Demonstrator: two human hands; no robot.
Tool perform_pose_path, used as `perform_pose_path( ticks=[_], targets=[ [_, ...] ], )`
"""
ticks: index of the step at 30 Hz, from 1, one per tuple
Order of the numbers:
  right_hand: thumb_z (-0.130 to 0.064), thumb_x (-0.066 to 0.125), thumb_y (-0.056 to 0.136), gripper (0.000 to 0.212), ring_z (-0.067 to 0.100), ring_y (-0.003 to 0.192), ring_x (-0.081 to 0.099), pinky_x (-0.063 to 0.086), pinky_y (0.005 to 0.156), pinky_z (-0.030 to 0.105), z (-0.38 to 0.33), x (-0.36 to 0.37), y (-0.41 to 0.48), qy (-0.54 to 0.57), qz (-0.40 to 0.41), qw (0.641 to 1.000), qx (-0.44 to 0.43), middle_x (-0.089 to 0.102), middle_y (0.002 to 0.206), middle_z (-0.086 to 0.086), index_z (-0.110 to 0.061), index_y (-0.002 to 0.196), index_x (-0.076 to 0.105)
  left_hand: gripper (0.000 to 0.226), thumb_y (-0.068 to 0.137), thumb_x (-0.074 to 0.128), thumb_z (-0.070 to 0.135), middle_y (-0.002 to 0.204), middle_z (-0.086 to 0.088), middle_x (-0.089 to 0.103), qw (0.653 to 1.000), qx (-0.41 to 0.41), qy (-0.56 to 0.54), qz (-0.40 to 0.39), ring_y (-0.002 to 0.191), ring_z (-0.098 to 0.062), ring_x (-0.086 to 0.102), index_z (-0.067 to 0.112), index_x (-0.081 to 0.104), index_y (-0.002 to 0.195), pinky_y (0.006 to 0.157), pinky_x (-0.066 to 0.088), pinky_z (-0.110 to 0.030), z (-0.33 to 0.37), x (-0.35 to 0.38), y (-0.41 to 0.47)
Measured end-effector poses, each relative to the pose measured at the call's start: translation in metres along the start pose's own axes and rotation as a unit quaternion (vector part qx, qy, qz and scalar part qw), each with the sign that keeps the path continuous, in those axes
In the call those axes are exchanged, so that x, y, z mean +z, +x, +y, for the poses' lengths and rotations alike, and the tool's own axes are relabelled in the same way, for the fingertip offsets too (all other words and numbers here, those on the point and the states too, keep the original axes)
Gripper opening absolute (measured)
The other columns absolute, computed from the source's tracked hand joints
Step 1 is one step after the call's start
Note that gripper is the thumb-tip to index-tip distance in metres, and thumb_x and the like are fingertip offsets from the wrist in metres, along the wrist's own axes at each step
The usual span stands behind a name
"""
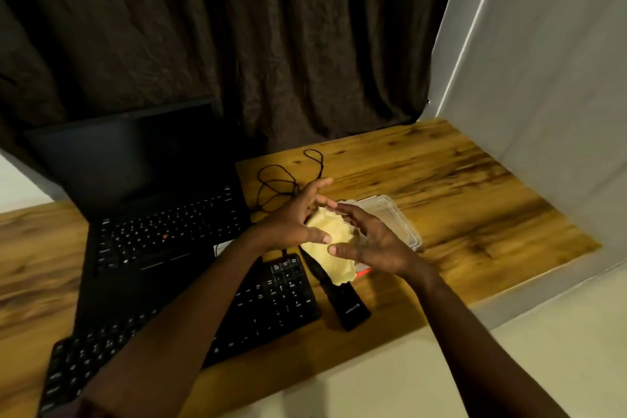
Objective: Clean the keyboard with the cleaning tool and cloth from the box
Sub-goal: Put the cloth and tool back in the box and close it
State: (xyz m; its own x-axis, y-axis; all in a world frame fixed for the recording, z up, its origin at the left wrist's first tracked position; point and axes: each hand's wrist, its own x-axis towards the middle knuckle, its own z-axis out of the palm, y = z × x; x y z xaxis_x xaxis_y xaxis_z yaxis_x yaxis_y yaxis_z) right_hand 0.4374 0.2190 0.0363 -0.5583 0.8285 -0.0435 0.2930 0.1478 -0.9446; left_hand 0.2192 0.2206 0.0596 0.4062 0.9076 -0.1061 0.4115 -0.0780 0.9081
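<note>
A yellow cloth [334, 248] is held above the table between both hands, just left of a clear plastic box [397, 217]. My left hand [295, 220] grips its left side, thumb pressed on top. My right hand [369, 241] holds its right side, thumb on the cloth. A black external keyboard [271, 299] lies below my left forearm, which hides its middle. A black cleaning tool [346, 302] lies on the table right of the keyboard, under the cloth's lower edge, with a red part [363, 272] beside it.
An open black laptop [152, 207] sits behind the keyboard. A looped black cable [281, 180] lies beyond my hands. The wooden table [475, 200] stretches to the right, bounded by a white wall [543, 78]. Dark curtain [271, 27] hangs behind.
</note>
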Motion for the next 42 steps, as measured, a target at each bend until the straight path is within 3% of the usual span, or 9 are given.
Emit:
perform_pose_path(
  ticks=[4, 7, 13, 17, 20, 27, 32, 38, 42],
  targets=[
    [-0.012, 0.079, 0.084, 0.036, 0.022, 0.103, 0.070, 0.057, 0.088, 0.041, 0.022, -0.012, 0.017, 0.070, 0.057, 0.996, -0.001, 0.074, 0.113, 0.005, -0.012, 0.118, 0.069, 0.110, 0.073, 0.084, 0.000, 0.131, 0.003, 0.053, 0.995, -0.031, -0.050, 0.084, 0.107, -0.013, 0.064, 0.027, 0.016, 0.155, 0.085, 0.054, -0.029, -0.004, 0.004, 0.030],
    [-0.013, 0.080, 0.083, 0.013, 0.011, 0.070, 0.068, 0.053, 0.066, 0.031, 0.035, -0.011, 0.026, 0.044, 0.171, 0.984, 0.037, 0.076, 0.087, -0.001, -0.018, 0.093, 0.074, 0.097, 0.075, 0.080, -0.005, 0.132, -0.005, 0.055, 0.974, -0.073, -0.082, 0.197, 0.099, -0.019, 0.065, 0.021, 0.026, 0.152, 0.074, 0.057, -0.028, -0.016, 0.017, 0.047],
    [-0.030, 0.079, 0.082, 0.017, 0.007, 0.052, 0.057, 0.042, 0.049, 0.017, 0.040, -0.008, 0.039, -0.051, 0.290, 0.954, 0.050, 0.067, 0.068, 0.003, -0.020, 0.083, 0.065, 0.079, 0.080, 0.079, 0.004, 0.128, -0.002, 0.062, 0.915, -0.146, -0.226, 0.300, 0.107, -0.021, 0.065, 0.018, 0.039, 0.146, 0.090, 0.057, -0.045, -0.039, 0.037, 0.060],
    [-0.051, 0.072, 0.079, 0.032, 0.028, 0.053, 0.057, 0.047, 0.046, 0.036, 0.031, -0.017, 0.043, -0.025, 0.322, 0.945, 0.045, 0.066, 0.068, 0.011, -0.020, 0.086, 0.063, 0.054, 0.089, 0.071, 0.038, 0.116, -0.011, 0.070, 0.898, -0.180, -0.337, 0.218, 0.101, -0.027, 0.070, 0.011, 0.055, 0.133, 0.089, 0.058, -0.044, -0.025, 0.042, 0.060],
    [-0.036, 0.075, 0.085, 0.024, 0.015, 0.063, 0.062, 0.048, 0.054, 0.027, 0.027, -0.019, 0.045, -0.057, 0.303, 0.951, 0.040, 0.067, 0.074, -0.002, -0.015, 0.093, 0.066, 0.055, 0.085, 0.077, 0.018, 0.116, -0.012, 0.070, 0.893, -0.201, -0.348, 0.202, 0.104, -0.030, 0.069, 0.007, 0.053, 0.132, 0.091, 0.056, -0.052, -0.018, 0.051, 0.062],
    [-0.014, 0.078, 0.083, 0.049, 0.013, 0.084, 0.066, 0.046, 0.059, 0.007, 0.039, -0.014, 0.039, -0.101, 0.187, 0.971, 0.108, 0.067, 0.100, 0.000, -0.013, 0.124, 0.051, 0.070, 0.075, 0.084, 0.008, 0.095, 0.009, 0.067, 0.934, -0.191, -0.056, 0.297, 0.090, -0.016, 0.068, 0.018, 0.045, 0.133, 0.081, 0.059, -0.045, -0.034, 0.066, 0.062],
    [-0.022, 0.069, 0.087, 0.065, 0.024, 0.107, 0.057, 0.049, 0.089, 0.032, 0.034, -0.006, 0.037, -0.312, 0.124, 0.929, 0.157, 0.058, 0.121, 0.008, -0.024, 0.143, 0.036, 0.067, 0.074, 0.085, 0.029, 0.123, 0.007, 0.056, 0.903, -0.103, 0.287, 0.303, 0.111, -0.015, 0.056, 0.028, 0.043, 0.126, 0.083, 0.049, -0.029, -0.029, 0.065, 0.054],
    [-0.030, 0.062, 0.093, 0.080, 0.029, 0.117, 0.056, 0.046, 0.094, 0.036, 0.030, 0.006, 0.038, -0.463, 0.054, 0.869, 0.167, 0.050, 0.137, 0.010, -0.018, 0.156, 0.015, 0.024, 0.081, 0.076, 0.039, 0.125, 0.010, 0.045, 0.891, -0.082, 0.383, 0.229, 0.118, -0.016, 0.042, 0.031, 0.064, 0.100, 0.093, 0.044, -0.032, -0.038, 0.061, 0.054],
    [-0.036, 0.071, 0.087, 0.089, 0.024, 0.118, 0.057, 0.049, 0.090, 0.032, 0.018, 0.013, 0.038, -0.539, 0.025, 0.826, 0.166, 0.046, 0.137, 0.009, -0.012, 0.153, 0.015, 0.034, 0.086, 0.065, 0.035, 0.152, 0.004, 0.027, 0.891, -0.119, 0.418, 0.132, 0.136, -0.025, 0.028, 0.036, 0.066, 0.120, 0.113, 0.030, -0.047, -0.032, 0.062, 0.056]
  ],
)
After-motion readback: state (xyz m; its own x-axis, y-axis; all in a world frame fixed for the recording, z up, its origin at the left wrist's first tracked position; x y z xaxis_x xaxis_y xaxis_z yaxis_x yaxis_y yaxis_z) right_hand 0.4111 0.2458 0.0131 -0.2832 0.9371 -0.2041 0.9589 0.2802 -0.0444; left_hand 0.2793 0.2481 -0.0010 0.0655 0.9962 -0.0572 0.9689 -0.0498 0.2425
